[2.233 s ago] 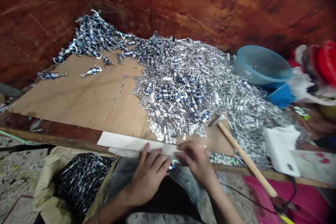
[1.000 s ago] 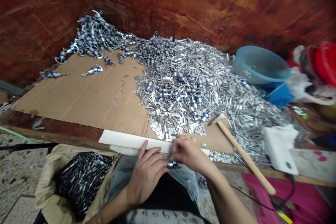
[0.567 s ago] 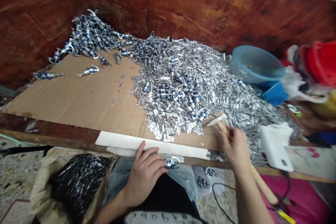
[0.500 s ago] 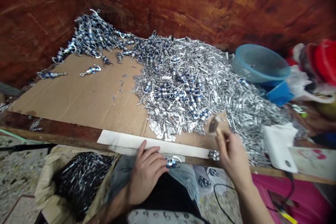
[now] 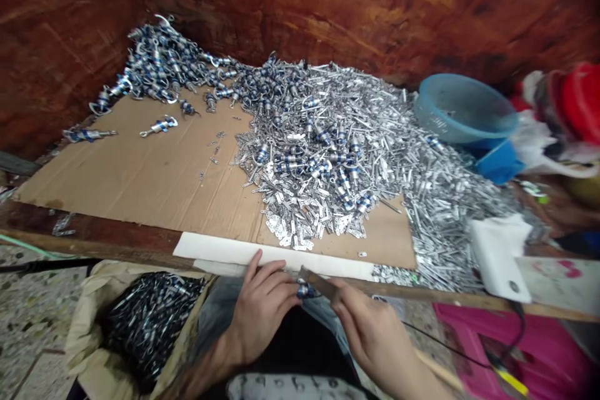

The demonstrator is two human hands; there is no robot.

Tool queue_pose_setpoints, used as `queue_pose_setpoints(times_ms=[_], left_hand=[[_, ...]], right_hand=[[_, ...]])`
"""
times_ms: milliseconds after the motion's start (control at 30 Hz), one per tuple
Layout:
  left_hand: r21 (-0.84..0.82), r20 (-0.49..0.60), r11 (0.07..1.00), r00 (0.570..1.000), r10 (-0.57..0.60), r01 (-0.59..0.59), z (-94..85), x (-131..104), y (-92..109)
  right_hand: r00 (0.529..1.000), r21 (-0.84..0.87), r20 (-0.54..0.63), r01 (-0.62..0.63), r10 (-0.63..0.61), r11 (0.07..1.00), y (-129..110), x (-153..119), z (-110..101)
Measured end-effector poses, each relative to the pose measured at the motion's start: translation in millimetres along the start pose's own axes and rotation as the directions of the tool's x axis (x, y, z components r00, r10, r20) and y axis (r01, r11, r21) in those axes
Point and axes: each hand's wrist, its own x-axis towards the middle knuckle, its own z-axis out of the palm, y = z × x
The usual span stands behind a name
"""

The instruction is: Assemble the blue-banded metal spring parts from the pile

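My left hand [image 5: 262, 300] lies at the front edge of the bench, its fingertips closed on a blue-and-silver hook fitting [image 5: 305, 290]. In my right hand [image 5: 370, 331] is a hammer with a flat metal head [image 5: 319, 281] and a pale wooden handle [image 5: 438, 370]. The head is right at the fitting and partly covers it; I cannot tell whether they touch. Behind both hands runs a white strip [image 5: 225, 251] along the bench edge.
A large heap of small silver metal parts [image 5: 375, 131] covers the bench's middle and right. More hook fittings [image 5: 162, 59] are piled back left on cardboard [image 5: 154, 169]. A blue basin [image 5: 466, 106] and a white device [image 5: 499, 259] stand right. A filled sack [image 5: 145, 325] is below left.
My right hand has come down and left with the hammer, from raised over the bench edge to the hook fitting. My left hand has stayed in place.
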Motion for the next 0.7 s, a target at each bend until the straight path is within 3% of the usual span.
queue_pose_setpoints(times_ms=[100,167,233,300,400,467,533,633,700], left_hand=[[0.014,0.012,1.000,1.000,0.024,-0.025,-1.1,1,-1],[0.011,0.000,0.999,1.000,0.031,-0.031,-0.4,1,-2],[0.009,-0.014,0.999,0.999,0.046,-0.046,0.5,0,-2],[0.012,-0.025,0.998,0.997,0.066,-0.066,0.4,1,-2],[-0.007,-0.009,0.997,0.997,0.073,-0.073,-2.5,3,-2],[-0.040,-0.001,0.997,0.998,0.066,-0.066,-5.4,4,-1],[-0.073,-0.012,0.996,0.999,0.044,-0.045,-7.9,6,-1],[-0.102,-0.023,0.995,1.000,-0.015,0.013,-10.6,7,0],[-0.105,-0.026,0.994,0.999,-0.041,0.038,-12.3,7,0]], right_hand=[[0.995,-0.036,0.032,-0.090,0.091,0.995,12,4,4],[0.970,-0.066,-0.120,-0.222,0.213,0.973,34,10,4],[0.867,-0.117,-0.378,-0.394,0.326,0.912,65,19,2],[0.767,-0.149,-0.534,-0.498,0.355,0.854,96,29,-3],[0.718,-0.140,-0.595,-0.537,0.363,0.832,123,42,-9],[0.692,-0.115,-0.623,-0.543,0.365,0.832,121,49,-10],[0.703,-0.091,-0.619,-0.507,0.350,0.857,102,56,-7],[0.815,-0.076,-0.505,-0.370,0.284,0.926,60,67,6],[0.866,-0.068,-0.429,-0.315,0.257,0.947,37,74,16]])
